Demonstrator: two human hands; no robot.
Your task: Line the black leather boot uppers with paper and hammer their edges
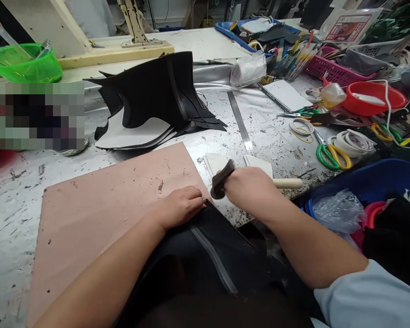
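Observation:
My right hand (251, 189) is wrapped round a hammer (222, 179), its dark head raised just right of my left hand and its pale wooden handle sticking out to the right. At the corner of a black leather piece (225, 228), my left hand (182, 207) has its fingers closed on the edge; the fingertips are partly hidden. A grey strip (213, 259) runs down that piece, which overhangs the near side of a pinkish board (116, 200). White pieces (215, 164) lie behind the hammer. Further back stands a stack of black leather panels (150, 91) with white lining.
A steel ruler (238, 120), a spiral notebook (285, 95), green-and-yellow scissors (333, 155) and tape rolls (351, 143) lie on the silvery table. A red bowl (376, 98) stands at right, a green basket (23, 64) at left. A blue tub (392, 175) sits beside the table's right edge.

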